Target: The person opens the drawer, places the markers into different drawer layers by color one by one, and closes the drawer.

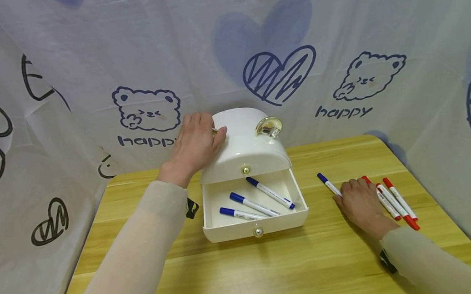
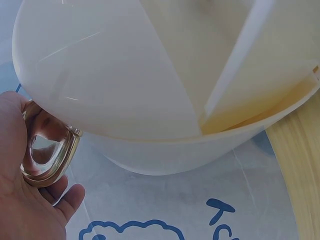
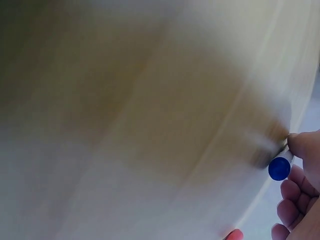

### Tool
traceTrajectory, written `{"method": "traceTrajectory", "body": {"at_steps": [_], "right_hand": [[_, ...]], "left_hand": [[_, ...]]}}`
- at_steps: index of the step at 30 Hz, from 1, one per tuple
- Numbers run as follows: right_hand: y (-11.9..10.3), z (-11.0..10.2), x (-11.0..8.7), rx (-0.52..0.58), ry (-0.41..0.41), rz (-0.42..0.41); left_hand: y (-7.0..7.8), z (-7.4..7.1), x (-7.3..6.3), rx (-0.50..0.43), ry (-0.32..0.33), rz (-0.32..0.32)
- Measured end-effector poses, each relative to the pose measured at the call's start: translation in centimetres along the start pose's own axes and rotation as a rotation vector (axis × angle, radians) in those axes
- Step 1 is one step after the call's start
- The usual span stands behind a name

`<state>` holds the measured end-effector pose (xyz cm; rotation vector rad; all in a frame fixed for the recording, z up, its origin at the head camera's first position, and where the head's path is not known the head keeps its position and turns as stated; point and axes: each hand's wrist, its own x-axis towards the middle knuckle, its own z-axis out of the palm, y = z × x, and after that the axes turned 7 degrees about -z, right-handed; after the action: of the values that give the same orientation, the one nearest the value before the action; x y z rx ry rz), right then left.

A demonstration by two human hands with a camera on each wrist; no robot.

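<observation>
A white box (image 1: pixel 239 140) with a rounded top and gold ear-shaped handles stands on the table, its lower drawer (image 1: pixel 231 233) pulled out. Inside lie three blue-capped markers (image 1: pixel 255 205). My left hand (image 1: pixel 196 143) holds the gold handle (image 2: pixel 52 155) on the box's left side, fingers round it in the left wrist view. To the right of the drawer, my right hand (image 1: pixel 360 206) pinches a blue-capped marker (image 1: pixel 329 185) low over the table. In the right wrist view the marker's blue end (image 3: pixel 279 169) points at the camera beside the thumb.
Several red-capped markers (image 1: pixel 397 199) lie on the wooden table (image 1: pixel 269 272) just right of my right hand. A pale curtain (image 1: pixel 212 53) with bear and heart drawings hangs behind the table and along both sides. A second gold handle (image 1: pixel 268 126) sticks out from the box's right.
</observation>
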<state>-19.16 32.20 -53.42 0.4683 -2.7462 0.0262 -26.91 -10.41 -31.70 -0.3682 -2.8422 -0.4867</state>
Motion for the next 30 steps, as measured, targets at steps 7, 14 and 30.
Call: {"method": "traceTrajectory", "body": {"at_steps": [7, 14, 30], "right_hand": [[0.0, 0.2, 0.2, -0.014, 0.019, -0.003], [0.0, 0.0, 0.5, -0.023, 0.082, -0.025], [-0.9, -3.6, 2.3, -0.007, 0.201, -0.097]], "left_hand": [[0.0, 0.0, 0.0, -0.009, 0.003, -0.003], [0.0, -0.1, 0.0, -0.013, -0.004, -0.011], [0.1, 0.0, 0.0, -0.007, -0.006, -0.017]]}}
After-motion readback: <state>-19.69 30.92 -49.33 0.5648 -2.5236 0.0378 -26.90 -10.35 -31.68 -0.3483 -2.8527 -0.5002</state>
